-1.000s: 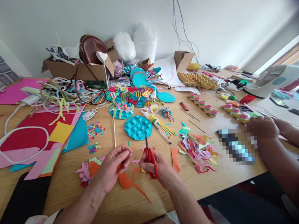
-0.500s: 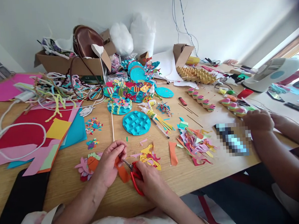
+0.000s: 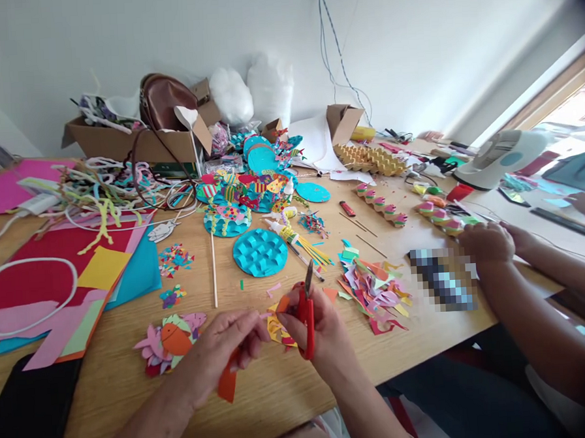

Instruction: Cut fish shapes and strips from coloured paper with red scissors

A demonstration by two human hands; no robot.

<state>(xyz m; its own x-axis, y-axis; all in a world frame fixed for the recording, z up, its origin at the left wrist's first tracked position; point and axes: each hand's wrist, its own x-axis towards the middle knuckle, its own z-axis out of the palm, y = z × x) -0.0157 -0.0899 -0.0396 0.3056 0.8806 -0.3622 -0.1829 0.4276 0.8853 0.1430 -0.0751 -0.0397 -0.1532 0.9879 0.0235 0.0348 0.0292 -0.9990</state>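
Note:
My left hand [image 3: 233, 343] is closed on an orange paper strip [image 3: 226, 381], which hangs below the fingers. Red-handled scissors [image 3: 306, 323] are held in my right hand [image 3: 325, 338], their blades pointing up and away from the strip. The right thumb and fingertips also pinch a small orange paper piece [image 3: 282, 304], close to the left fingertips. Beneath the hands lie yellow and red paper scraps [image 3: 280, 331], partly hidden. To the left of my left hand is a pile of cut paper fish [image 3: 174, 339], an orange one on top.
A round blue textured disc [image 3: 259, 253] lies ahead, beside a white stick [image 3: 213, 269]. Mixed paper strips [image 3: 375, 290] are heaped to the right. Coloured sheets [image 3: 80, 276] and a white cable [image 3: 74, 269] cover the left side. Another person's hands [image 3: 487, 241] work at the right.
The scissors have swung from the orange strip to point upward. My right hand has lifted and moved right, now also pinching an orange piece. The camera view has shifted slightly.

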